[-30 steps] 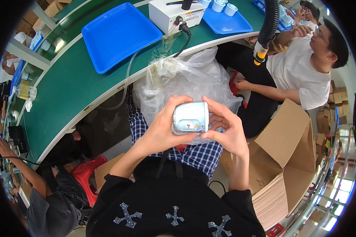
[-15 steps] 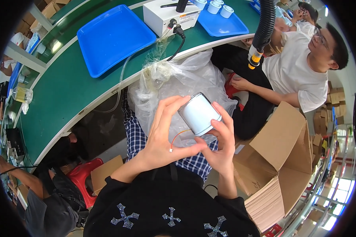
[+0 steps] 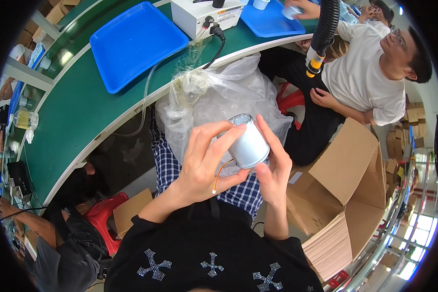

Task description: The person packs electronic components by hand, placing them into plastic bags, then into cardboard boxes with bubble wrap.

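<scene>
Between both hands I hold a light-blue cylindrical housing (image 3: 250, 146) in front of my chest, tilted with its rimmed opening toward the far side. My left hand (image 3: 199, 158) is closed around its left side, with fingertips at the upper rim and the thumb low down. Along the right side, my right hand (image 3: 276, 168) grips it with fingers and thumb. A thin orange-red wire (image 3: 218, 176) hangs from the housing beside my left thumb and ends in a small white connector (image 3: 214, 191). The inside of the housing is mostly hidden.
Clear plastic bagging (image 3: 214, 97) lies over my lap under the green bench (image 3: 82, 117). A blue tray (image 3: 136, 48) and a white box (image 3: 199, 19) with cables stand on the bench. An open carton (image 3: 345, 165) is at right; a black hose (image 3: 324, 29) hangs near a seated co-worker (image 3: 365, 80).
I have turned the housing so its opening shows more at the top, and my left fingers have shifted on its rim. A co-worker's hand now holds a similar light-blue part above the far-right tray.
</scene>
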Demonstrator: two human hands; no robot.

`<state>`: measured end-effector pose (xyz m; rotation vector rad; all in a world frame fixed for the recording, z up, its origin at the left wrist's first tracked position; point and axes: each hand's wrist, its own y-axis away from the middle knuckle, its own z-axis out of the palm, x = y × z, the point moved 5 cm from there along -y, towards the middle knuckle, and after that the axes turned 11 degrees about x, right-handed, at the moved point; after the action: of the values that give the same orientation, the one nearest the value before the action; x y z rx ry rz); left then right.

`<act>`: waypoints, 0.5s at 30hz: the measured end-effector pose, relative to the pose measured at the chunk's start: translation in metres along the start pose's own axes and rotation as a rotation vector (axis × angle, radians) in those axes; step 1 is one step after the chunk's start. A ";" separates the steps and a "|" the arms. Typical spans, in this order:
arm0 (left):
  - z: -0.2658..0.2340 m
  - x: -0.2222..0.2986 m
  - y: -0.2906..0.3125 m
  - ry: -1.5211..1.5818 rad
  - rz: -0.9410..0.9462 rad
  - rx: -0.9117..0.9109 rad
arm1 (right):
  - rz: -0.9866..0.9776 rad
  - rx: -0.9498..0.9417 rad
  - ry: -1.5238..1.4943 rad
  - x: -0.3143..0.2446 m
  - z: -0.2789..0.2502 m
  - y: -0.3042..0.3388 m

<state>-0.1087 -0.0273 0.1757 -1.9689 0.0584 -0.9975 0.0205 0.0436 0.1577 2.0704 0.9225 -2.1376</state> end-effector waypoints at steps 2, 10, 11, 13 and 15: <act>0.001 0.001 0.001 -0.028 0.052 -0.017 | 0.011 0.062 0.179 -0.003 0.004 -0.004; -0.003 0.002 0.002 -0.002 0.029 -0.030 | 0.196 0.159 0.022 0.007 0.000 -0.002; -0.003 0.001 0.001 0.006 0.014 -0.035 | 0.187 0.163 0.029 0.006 0.001 -0.001; -0.003 0.001 0.001 0.014 0.018 -0.035 | 0.177 0.165 0.037 0.006 0.000 -0.001; -0.004 0.000 0.002 0.022 0.021 -0.035 | 0.202 0.172 0.017 0.008 -0.001 0.000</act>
<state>-0.1108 -0.0318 0.1750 -1.9855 0.1096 -1.0111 0.0209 0.0468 0.1507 2.1543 0.5193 -2.1630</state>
